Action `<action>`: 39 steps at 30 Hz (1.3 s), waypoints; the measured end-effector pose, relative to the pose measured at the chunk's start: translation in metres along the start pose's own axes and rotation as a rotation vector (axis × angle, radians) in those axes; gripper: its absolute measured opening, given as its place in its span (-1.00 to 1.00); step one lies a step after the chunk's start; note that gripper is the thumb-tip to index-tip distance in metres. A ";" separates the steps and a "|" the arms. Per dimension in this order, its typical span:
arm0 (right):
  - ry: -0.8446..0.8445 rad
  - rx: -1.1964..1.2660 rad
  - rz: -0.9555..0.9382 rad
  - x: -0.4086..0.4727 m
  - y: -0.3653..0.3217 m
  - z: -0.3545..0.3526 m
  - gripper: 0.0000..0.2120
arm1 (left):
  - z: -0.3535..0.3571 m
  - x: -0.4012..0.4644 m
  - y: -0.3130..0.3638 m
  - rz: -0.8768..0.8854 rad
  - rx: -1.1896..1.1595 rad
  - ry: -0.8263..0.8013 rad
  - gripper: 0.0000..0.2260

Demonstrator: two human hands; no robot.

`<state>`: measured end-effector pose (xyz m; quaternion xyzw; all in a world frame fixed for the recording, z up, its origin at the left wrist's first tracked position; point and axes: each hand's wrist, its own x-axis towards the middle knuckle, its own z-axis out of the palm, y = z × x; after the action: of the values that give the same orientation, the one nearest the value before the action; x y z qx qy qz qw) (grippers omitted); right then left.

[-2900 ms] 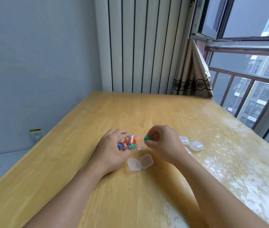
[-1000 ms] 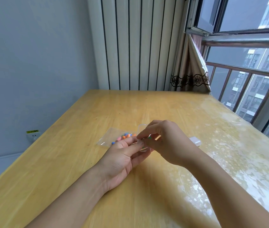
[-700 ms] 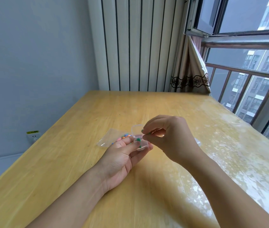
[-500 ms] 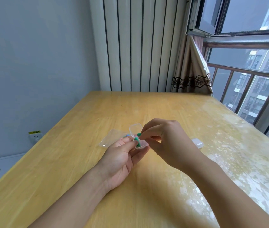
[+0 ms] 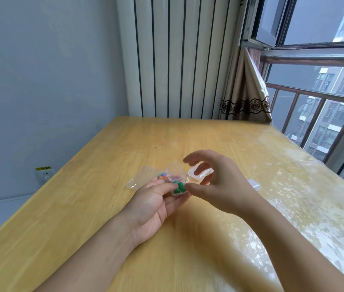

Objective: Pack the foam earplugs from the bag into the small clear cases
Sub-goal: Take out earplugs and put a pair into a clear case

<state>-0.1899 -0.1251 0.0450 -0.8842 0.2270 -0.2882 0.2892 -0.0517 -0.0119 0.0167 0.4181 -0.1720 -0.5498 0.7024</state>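
My left hand (image 5: 156,201) lies palm up above the table and holds a small clear case (image 5: 177,191) between thumb and fingers. The case's lid (image 5: 174,170) stands open and two green foam earplugs (image 5: 179,186) sit inside it. My right hand (image 5: 217,184) hovers just right of the case with its fingers spread and curved, holding nothing; its thumb tip is close to the case's right side. The clear bag (image 5: 142,178) lies flat behind my left hand, with several coloured earplugs (image 5: 161,176) showing in it.
Another clear case (image 5: 201,172) lies on the wooden table (image 5: 103,207) behind my right fingers, and one more (image 5: 254,184) sits to the right of my wrist. A curtain (image 5: 247,95) and a window railing border the table's far right.
My right hand pinched a green earplug at the case half a second ago. It has since let go and spread its fingers. Two green earplugs now lie in the case.
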 end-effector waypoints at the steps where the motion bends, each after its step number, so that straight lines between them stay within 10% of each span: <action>1: -0.051 0.056 0.064 0.001 0.002 0.001 -0.56 | 0.000 -0.001 0.000 -0.009 0.016 0.000 -0.74; 9: -0.044 0.454 0.185 0.004 0.017 0.016 -0.93 | 0.003 -0.007 0.011 -0.078 0.036 -0.089 -0.71; 20: -0.050 -0.040 -0.131 0.001 0.008 0.006 -0.75 | 0.003 -0.011 0.014 -0.049 0.025 -0.110 -0.70; 39: 0.064 -0.091 -0.249 -0.001 0.006 0.015 -0.76 | -0.001 -0.009 0.019 -0.025 0.068 -0.179 -0.64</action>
<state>-0.1822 -0.1236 0.0304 -0.9080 0.1374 -0.3396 0.2035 -0.0427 -0.0023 0.0329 0.3929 -0.2476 -0.5875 0.6627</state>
